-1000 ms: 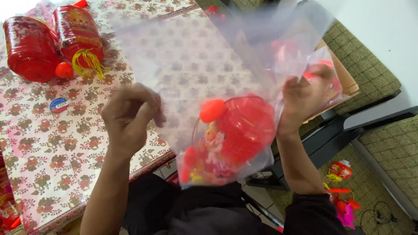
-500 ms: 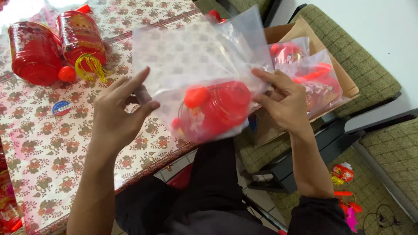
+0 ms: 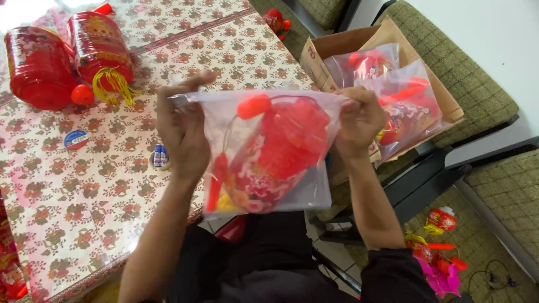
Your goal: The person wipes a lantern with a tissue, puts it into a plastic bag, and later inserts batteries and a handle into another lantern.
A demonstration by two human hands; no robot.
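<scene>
Holding a clear plastic bag [image 3: 264, 151] now level and stretched wide between both hands, where half a second ago it was bunched up and tilted, with the left hand open and only brushing its corner. Gripping the upper left corner with the left hand [image 3: 182, 132], thumb and fingers closed on the film, index finger lifted a little above the edge. Pinching the upper right corner with the right hand [image 3: 359, 120], fingers curled shut over the top rim. Hanging below both sets of fingers, a folded red lantern [image 3: 281, 151] inside the bag, with an orange-red bead near the top edge and what may be a yellow tassel at the bottom, though blurred through the plastic. Hovering in front of the body, over the near edge of a table with a floral cloth [image 3: 101, 185].

Lying at the far left of the table, two red cylindrical lanterns [image 3: 67, 59] with gold print and a yellow tassel. Sitting nearer on the cloth, a small round blue-and-white label or cap [image 3: 76, 139], and just left of the left wrist a small blue-and-white item [image 3: 160, 156]. Standing to the right on a green seat, an open cardboard box [image 3: 337, 50] holding more bagged red lanterns [image 3: 398, 95]. Lying on the floor at lower right, loose red and pink decorations [image 3: 441, 247].
</scene>
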